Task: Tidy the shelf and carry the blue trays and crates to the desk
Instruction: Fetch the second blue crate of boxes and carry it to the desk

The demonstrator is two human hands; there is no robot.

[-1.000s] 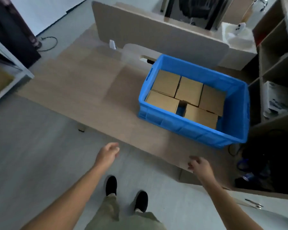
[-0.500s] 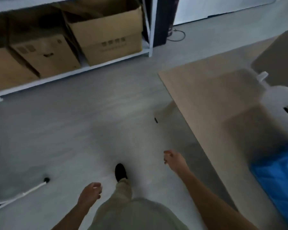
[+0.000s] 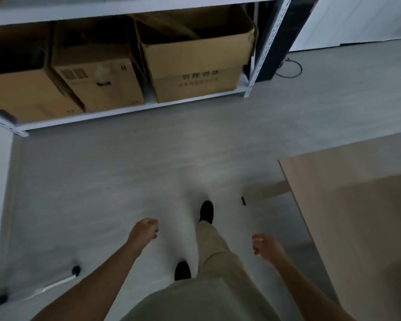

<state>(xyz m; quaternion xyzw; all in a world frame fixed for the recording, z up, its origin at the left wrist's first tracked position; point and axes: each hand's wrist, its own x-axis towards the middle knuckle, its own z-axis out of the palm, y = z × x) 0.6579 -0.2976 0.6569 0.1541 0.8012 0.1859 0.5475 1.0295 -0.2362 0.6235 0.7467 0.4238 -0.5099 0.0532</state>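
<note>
A white metal shelf (image 3: 134,110) runs across the top of the head view, its bottom level holding three cardboard boxes. The wooden desk (image 3: 357,205) shows only its corner at the right edge; no blue crate or tray is in view. My left hand (image 3: 145,231) hangs in front of me over the grey floor, fingers loosely curled and holding nothing. My right hand (image 3: 265,247) hangs the same way, near the desk's edge, also with nothing in it. Both hands are well short of the shelf.
The large open cardboard box (image 3: 195,72) sits at the shelf's right end, two closed ones (image 3: 97,84) to its left. A black cable (image 3: 292,66) lies by the wall. A stand's leg with a black foot (image 3: 75,271) is at lower left. Grey floor lies between me and the shelf.
My view has swung left, away from the desk and the blue crate of boxes, which has left the view. The shelf is now straight ahead and nearer. Both hands stay without a load.
</note>
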